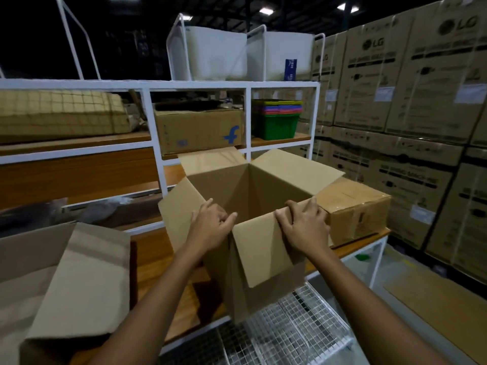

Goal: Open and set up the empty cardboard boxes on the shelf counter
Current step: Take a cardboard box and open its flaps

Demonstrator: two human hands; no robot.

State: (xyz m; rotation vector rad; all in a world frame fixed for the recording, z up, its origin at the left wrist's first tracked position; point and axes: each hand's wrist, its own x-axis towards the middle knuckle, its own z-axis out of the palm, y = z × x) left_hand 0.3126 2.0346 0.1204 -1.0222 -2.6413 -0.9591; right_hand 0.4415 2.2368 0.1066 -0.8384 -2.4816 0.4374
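An open, empty cardboard box (263, 196) stands at the front edge of the wooden shelf counter (152, 256), its four top flaps spread outward. My left hand (210, 227) grips the near left corner of the rim, thumb hooked over the edge. My right hand (303, 227) holds the near rim where the front flap (263, 254) folds down toward me, fingers curled over the edge. A second open cardboard box (73, 280) lies at the lower left on the counter.
A taped shut carton (358, 212) sits right of the open box. On the shelf behind are a carton with a blue logo (200, 130) and stacked coloured bins (276, 119). Tall stacked cartons (421, 101) wall the right side. A wire mesh cart (290, 330) stands below.
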